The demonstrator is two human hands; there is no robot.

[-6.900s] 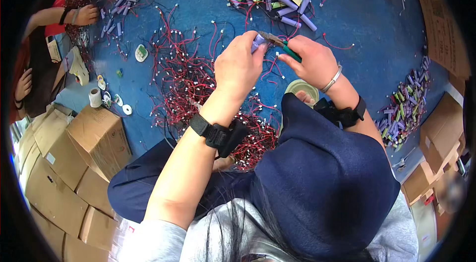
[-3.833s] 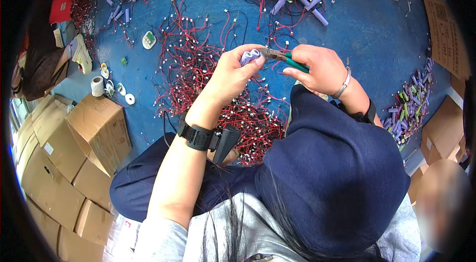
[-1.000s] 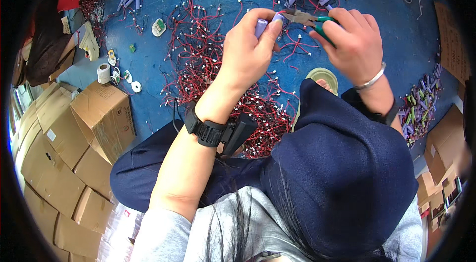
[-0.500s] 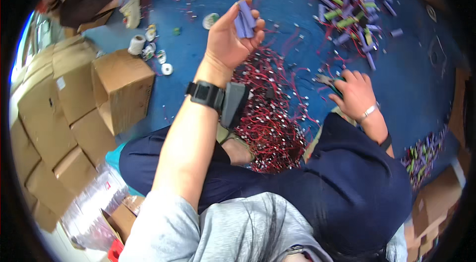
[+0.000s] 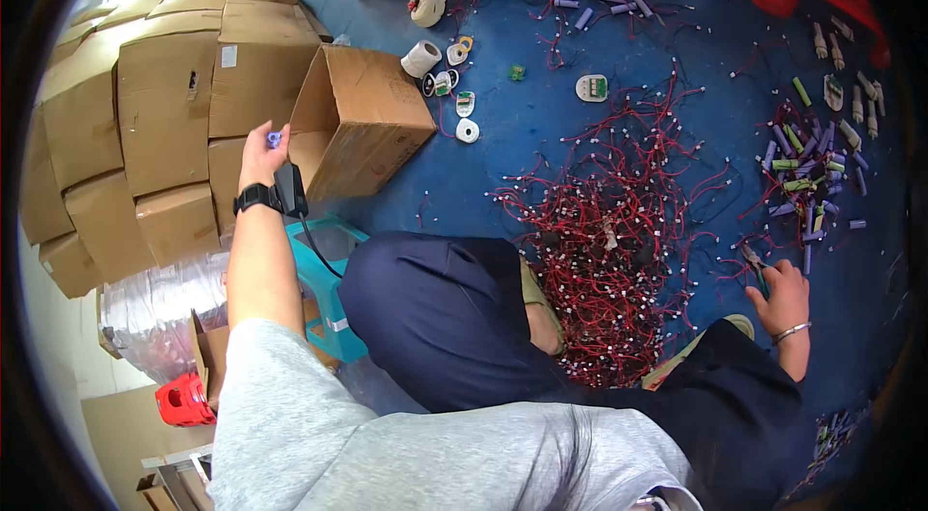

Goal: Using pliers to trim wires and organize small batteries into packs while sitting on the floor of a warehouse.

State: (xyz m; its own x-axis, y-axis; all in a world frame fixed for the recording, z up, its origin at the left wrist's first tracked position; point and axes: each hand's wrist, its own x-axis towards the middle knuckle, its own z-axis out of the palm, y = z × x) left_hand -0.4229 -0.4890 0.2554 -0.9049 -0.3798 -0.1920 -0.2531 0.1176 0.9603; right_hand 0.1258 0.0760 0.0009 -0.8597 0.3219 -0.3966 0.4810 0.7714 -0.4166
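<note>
Cell point(image 5: 275, 140): purple, near 10 o'clock, in left hand point(image 5: 258, 161), fingers curled round it, apparently for security; any others hidden. Left arm: outstretched beside open carton point(image 5: 379, 129). Pliers point(image 5: 757, 271): toward 4 o'clock, right hand point(image 5: 786, 300) wrapped about handles, presumably leaving nose free; arm spread wide.

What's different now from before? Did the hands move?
The left hand swung far out left, toward the open box, still holding purple tube. The right hand came away from it to the right, still gripping the pliers. The wire pile stayed put.
</note>
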